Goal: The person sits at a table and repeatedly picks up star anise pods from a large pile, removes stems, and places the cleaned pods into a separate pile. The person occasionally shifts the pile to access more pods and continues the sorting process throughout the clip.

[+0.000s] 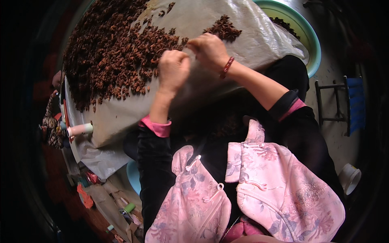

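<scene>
A wide heap of dried star anise (112, 57) covers the left part of a plastic-sheeted table (243, 51). My left hand (173, 70) is raised at the heap's right edge, fingers curled; whether it holds a piece cannot be seen. Just right of it, my right hand (209, 50), with a red bracelet at the wrist, bends its fingers down beside the heap's edge, its fingertips partly hidden and blurred. A small separate pile of star anise (224, 29) lies right behind my right hand.
A green basin (316, 51) with more star anise stands beyond the table's right edge. A stool with a blue seat (356, 106) and a white bucket (350, 179) are at the right. At the far left is another person (53, 121). A cardboard tube (80, 129) projects at the table's left.
</scene>
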A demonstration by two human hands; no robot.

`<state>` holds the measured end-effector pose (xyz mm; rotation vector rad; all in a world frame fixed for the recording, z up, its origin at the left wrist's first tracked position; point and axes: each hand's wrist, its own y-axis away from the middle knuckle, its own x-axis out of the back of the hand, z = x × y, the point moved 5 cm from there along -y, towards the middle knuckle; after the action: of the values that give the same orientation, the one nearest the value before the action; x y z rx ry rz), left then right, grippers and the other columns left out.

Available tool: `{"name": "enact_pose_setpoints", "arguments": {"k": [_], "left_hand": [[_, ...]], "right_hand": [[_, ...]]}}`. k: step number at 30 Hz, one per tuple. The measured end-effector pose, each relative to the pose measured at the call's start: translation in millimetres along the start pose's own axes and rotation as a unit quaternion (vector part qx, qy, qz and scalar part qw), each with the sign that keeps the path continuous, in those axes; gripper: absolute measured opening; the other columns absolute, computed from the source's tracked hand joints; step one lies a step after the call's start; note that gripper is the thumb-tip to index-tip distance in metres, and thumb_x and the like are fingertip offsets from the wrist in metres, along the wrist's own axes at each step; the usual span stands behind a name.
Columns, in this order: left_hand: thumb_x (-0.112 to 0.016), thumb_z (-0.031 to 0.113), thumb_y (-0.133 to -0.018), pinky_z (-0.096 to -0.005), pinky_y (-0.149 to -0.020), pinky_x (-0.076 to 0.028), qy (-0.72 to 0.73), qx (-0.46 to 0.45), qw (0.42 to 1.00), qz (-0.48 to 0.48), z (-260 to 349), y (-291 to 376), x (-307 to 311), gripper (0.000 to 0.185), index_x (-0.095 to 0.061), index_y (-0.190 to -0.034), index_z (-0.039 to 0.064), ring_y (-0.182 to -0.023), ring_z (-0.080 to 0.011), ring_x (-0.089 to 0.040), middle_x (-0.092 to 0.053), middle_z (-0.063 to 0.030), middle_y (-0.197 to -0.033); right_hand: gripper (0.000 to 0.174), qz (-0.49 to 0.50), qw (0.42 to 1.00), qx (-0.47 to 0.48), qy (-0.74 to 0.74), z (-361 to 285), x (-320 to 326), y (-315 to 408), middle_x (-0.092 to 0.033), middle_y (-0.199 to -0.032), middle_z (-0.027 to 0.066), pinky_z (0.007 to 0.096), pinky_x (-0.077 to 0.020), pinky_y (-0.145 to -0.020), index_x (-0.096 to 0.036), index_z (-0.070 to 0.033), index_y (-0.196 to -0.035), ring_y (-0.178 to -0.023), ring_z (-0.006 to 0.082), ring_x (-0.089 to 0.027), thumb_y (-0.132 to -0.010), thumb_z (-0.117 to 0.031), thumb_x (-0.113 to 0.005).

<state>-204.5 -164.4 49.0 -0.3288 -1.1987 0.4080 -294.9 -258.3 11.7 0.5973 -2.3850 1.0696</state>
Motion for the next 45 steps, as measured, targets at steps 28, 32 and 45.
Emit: {"name": "enact_pose_setpoints", "arguments": {"k": [28,32,45], "left_hand": [[-0.068,0.006,-0.082,-0.0335,-0.066,-0.047,0.007,0.012,0.989,0.145,-4.0,30.8,15.1,0.005,-0.064,-0.084,0.003,-0.073,-0.0221,-0.056,-0.059,-0.0056,-0.075],[-0.067,0.004,-0.081,-0.0372,-0.066,-0.045,-0.044,-0.049,0.981,0.181,22.0,37.9,13.5,0.007,-0.061,-0.084,0.006,-0.073,-0.0264,-0.054,-0.056,-0.0074,-0.076],[-0.067,0.001,-0.077,-0.0426,-0.079,-0.048,-0.057,0.158,0.984,0.066,-13.5,89.0,17.4,0.026,-0.061,-0.102,0.002,-0.088,-0.0344,-0.059,-0.063,-0.0144,-0.092]], "right_hand": [[0.031,-0.250,0.752,-0.259,-0.553,-5.0,-21.6,18.4,-0.069,-0.090,0.0127,0.0274,-0.0575,-0.078,-0.061,0.011,-0.113,-0.080,0.0162,-0.068,-0.092,-0.011,-0.061],[0.028,-0.220,0.750,-0.280,-0.558,-6.6,-24.4,22.5,-0.069,-0.090,0.0139,0.0281,-0.0579,-0.076,-0.062,0.010,-0.111,-0.079,0.0171,-0.068,-0.092,-0.012,-0.061],[0.021,-0.255,0.938,0.234,-0.020,-58.5,-36.6,33.9,-0.063,-0.097,0.0070,0.0347,-0.0465,-0.088,-0.066,-0.006,-0.098,-0.097,0.0240,-0.056,-0.079,-0.014,-0.060]]}}
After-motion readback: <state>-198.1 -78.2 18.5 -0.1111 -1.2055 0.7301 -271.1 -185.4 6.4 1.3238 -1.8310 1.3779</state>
